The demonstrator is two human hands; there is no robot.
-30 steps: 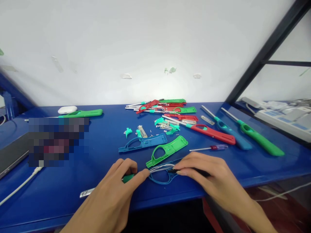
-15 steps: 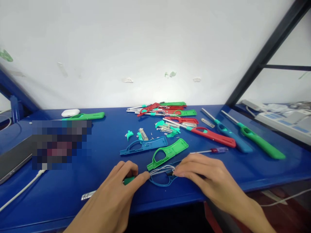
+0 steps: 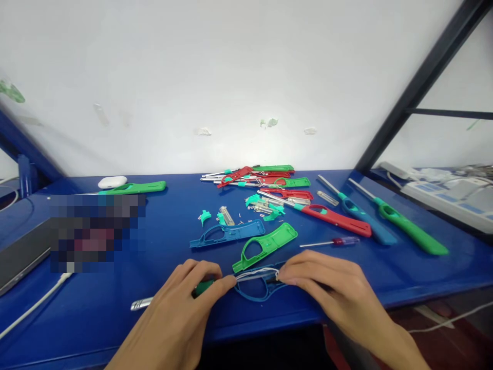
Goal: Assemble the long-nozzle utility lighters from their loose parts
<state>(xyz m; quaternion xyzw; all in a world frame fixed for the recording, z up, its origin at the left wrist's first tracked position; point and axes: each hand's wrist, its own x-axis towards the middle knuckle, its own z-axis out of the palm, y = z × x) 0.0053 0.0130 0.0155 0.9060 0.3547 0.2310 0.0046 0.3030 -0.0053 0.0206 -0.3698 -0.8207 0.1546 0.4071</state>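
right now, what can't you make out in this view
Head view:
Right hand covers the rear of the blue lighter shell; its grip there is hidden.
Left hand pinches a green collar, mostly hidden by its fingers.
Pixelated patch blurs whatever lies at left.
Loose small parts: too small to identify.

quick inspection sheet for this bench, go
surface: blue bench, parts spread across it
job's things: open blue lighter shell with white wires, green collar and metal tube, at front edge
clutter: green shell, blue shell, screwdriver, heap of lighter parts, whole lighters
hands: left hand pinches green collar; right hand fingertips on white wires
cables: white cable at left
surroundings: white wall, black frame, power strip at right
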